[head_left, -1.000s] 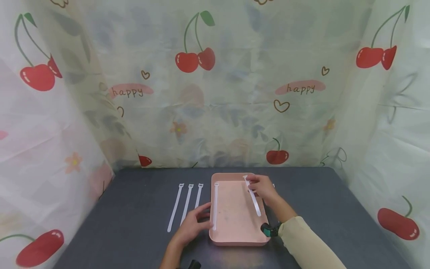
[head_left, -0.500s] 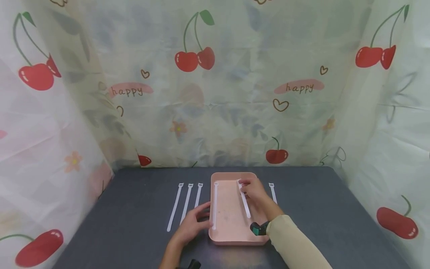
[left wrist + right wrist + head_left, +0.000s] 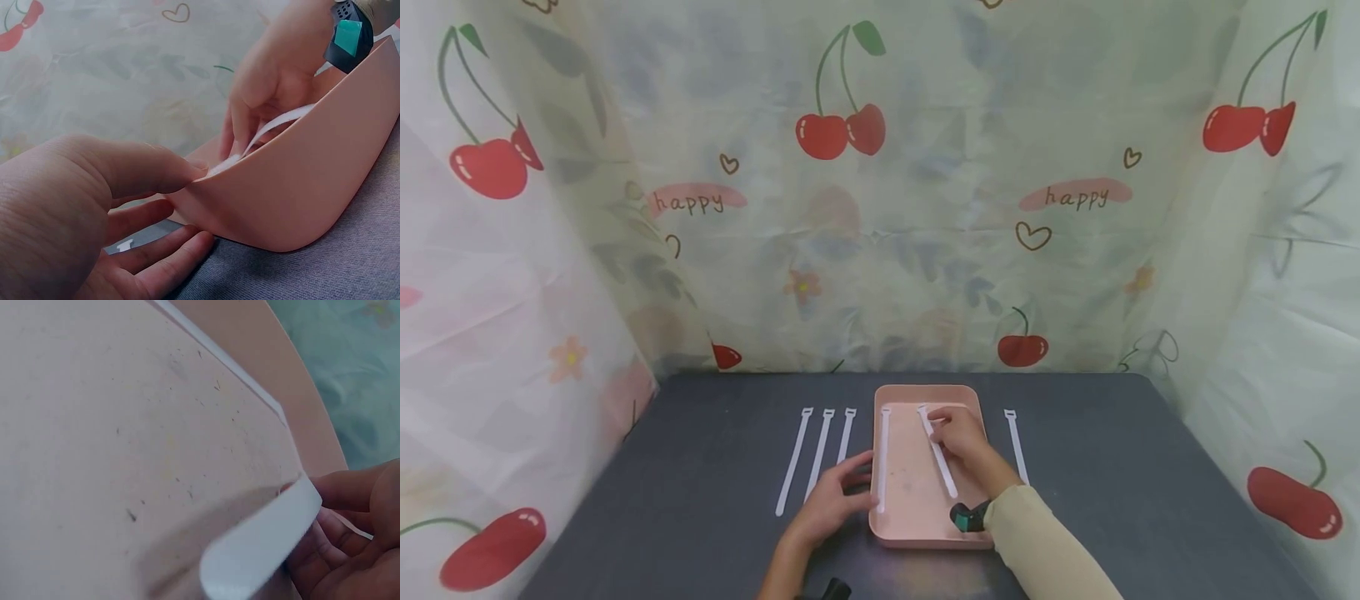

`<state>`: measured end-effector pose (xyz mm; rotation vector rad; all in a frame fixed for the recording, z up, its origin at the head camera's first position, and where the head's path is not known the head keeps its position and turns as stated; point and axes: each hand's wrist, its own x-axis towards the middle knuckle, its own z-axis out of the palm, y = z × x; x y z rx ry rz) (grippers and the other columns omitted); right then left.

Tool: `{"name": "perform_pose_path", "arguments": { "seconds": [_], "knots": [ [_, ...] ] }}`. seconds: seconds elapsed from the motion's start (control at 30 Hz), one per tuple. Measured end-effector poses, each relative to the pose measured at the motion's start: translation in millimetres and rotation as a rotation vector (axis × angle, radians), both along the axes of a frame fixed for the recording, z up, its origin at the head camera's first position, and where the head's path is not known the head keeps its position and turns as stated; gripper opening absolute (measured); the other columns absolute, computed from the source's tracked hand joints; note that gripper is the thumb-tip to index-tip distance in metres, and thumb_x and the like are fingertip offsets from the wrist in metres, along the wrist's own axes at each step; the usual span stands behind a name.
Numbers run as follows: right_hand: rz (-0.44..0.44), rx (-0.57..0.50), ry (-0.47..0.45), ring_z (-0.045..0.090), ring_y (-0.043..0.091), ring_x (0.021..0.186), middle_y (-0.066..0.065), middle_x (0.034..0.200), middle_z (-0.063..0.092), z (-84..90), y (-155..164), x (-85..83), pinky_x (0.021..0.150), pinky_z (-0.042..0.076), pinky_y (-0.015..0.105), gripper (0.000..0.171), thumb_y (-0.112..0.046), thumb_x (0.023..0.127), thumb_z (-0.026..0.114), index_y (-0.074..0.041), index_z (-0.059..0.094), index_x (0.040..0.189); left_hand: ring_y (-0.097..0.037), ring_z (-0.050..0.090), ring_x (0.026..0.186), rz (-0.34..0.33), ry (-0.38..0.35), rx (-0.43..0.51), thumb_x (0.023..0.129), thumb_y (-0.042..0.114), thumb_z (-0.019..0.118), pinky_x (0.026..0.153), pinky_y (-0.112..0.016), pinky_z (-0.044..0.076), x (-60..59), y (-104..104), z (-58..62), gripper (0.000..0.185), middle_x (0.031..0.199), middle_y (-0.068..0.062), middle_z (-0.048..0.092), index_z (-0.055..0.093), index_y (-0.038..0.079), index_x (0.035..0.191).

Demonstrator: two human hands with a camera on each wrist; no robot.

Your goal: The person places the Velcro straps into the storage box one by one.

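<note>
A pink tray (image 3: 927, 525) sits on the dark table. My right hand (image 3: 957, 432) is inside it and pinches a white strap (image 3: 940, 462) near its far end, so the strap lies slanted across the tray floor. In the right wrist view the strap (image 3: 262, 550) runs out from my fingers (image 3: 350, 550) just above the tray floor (image 3: 125, 456). My left hand (image 3: 835, 496) holds the tray's left wall, thumb (image 3: 156, 169) on the rim and fingers at its base. A second strap (image 3: 883, 458) lies along the tray's left side.
Three white straps (image 3: 820, 450) lie side by side on the table left of the tray. One more strap (image 3: 1017, 446) lies to its right. Cherry-print curtains (image 3: 880, 208) close in the back and both sides.
My right hand has carried its strap leftward from the tray's right rim to the middle of the tray and lowered it. The strap on the table at right has come into view. My left hand stayed put.
</note>
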<state>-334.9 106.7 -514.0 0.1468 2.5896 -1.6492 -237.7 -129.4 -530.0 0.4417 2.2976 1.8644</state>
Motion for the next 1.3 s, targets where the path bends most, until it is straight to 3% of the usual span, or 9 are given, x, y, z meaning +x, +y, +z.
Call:
{"name": "perform_pose_path", "arguments": {
  "seconds": [0.1, 0.27, 0.43, 0.57, 0.73, 0.97, 1.17, 1.3],
  "knots": [
    [-0.003, 0.051, -0.012, 0.050, 0.019, 0.051, 0.011, 0.089, 0.062, -0.2, -2.3, 0.3, 0.044, 0.040, 0.026, 0.032, 0.005, 0.081, 0.064, -0.002, 0.069, 0.113, -0.037, 0.053, 0.121, -0.005, 0.005, -0.001, 0.081, 0.007, 0.073, 0.098, -0.052, 0.042, 0.8, -0.2, 1.0, 0.068, 0.141, -0.019, 0.049, 0.045, 0.001, 0.143],
    [0.006, 0.145, 0.012, 0.058, 0.021, 0.074, 0.011, 0.105, 0.066, -3.5, -5.0, -1.6, 0.058, 0.048, 0.028, 0.028, 0.001, 0.080, 0.067, -0.005, 0.072, 0.107, -0.039, 0.053, 0.121, -0.023, 0.025, 0.021, 0.081, 0.004, 0.072, 0.097, -0.051, 0.043, 1.3, -1.1, 0.6, 0.068, 0.140, -0.022, 0.049, 0.044, -0.002, 0.143],
    [0.026, 0.229, 0.050, 0.060, 0.022, 0.082, 0.012, 0.103, 0.068, -4.5, -7.7, -4.4, 0.070, 0.051, 0.032, 0.029, 0.004, 0.076, 0.068, -0.005, 0.073, 0.103, -0.038, 0.054, 0.120, -0.037, 0.035, 0.043, 0.080, 0.003, 0.072, 0.094, -0.042, 0.047, 0.8, -1.5, -2.0, 0.069, 0.140, -0.022, 0.049, 0.044, -0.003, 0.143],
    [0.061, 0.316, 0.085, 0.060, 0.021, 0.080, 0.010, 0.098, 0.069, -2.3, -9.3, -4.6, 0.070, 0.050, 0.033, 0.029, 0.006, 0.073, 0.067, -0.005, 0.073, 0.100, -0.037, 0.054, 0.120, -0.033, 0.031, 0.046, 0.080, 0.003, 0.072, 0.093, -0.040, 0.047, 0.4, -1.0, -2.7, 0.068, 0.140, -0.022, 0.049, 0.045, -0.002, 0.143],
    [0.090, 0.387, 0.089, 0.059, 0.022, 0.084, 0.008, 0.101, 0.068, 0.8, -11.5, -2.4, 0.071, 0.048, 0.033, 0.025, 0.004, 0.076, 0.067, -0.008, 0.073, 0.097, -0.037, 0.054, 0.120, -0.021, 0.016, 0.042, 0.081, 0.004, 0.073, 0.096, -0.048, 0.044, 0.1, -0.4, -1.7, 0.068, 0.140, -0.020, 0.049, 0.045, 0.000, 0.143],
    [0.115, 0.399, 0.072, 0.055, 0.020, 0.069, 0.008, 0.102, 0.066, 4.2, -15.1, 4.3, 0.052, 0.042, 0.027, 0.020, 0.002, 0.079, 0.064, -0.009, 0.072, 0.095, -0.037, 0.054, 0.120, -0.027, 0.026, 0.038, 0.081, 0.004, 0.072, 0.096, -0.047, 0.045, 0.1, -0.7, -1.2, 0.068, 0.140, -0.021, 0.049, 0.044, -0.001, 0.143],
    [0.127, 0.385, 0.058, 0.056, 0.020, 0.073, 0.010, 0.112, 0.066, 5.3, -15.0, 5.5, 0.055, 0.043, 0.027, 0.019, -0.001, 0.081, 0.067, -0.008, 0.072, 0.098, -0.037, 0.055, 0.120, -0.029, 0.029, 0.028, 0.081, 0.004, 0.072, 0.095, -0.044, 0.046, -0.3, -1.5, -2.1, 0.068, 0.139, -0.021, 0.050, 0.045, -0.001, 0.143],
    [0.142, 0.407, 0.090, 0.058, 0.021, 0.082, 0.010, 0.112, 0.067, 7.3, -10.4, 7.4, 0.064, 0.047, 0.030, 0.023, -0.004, 0.081, 0.070, -0.007, 0.072, 0.104, -0.037, 0.055, 0.119, -0.030, 0.028, 0.031, 0.080, 0.003, 0.072, 0.094, -0.044, 0.046, -0.3, -1.4, -2.0, 0.068, 0.139, -0.022, 0.050, 0.045, -0.002, 0.143]
  ]
}}
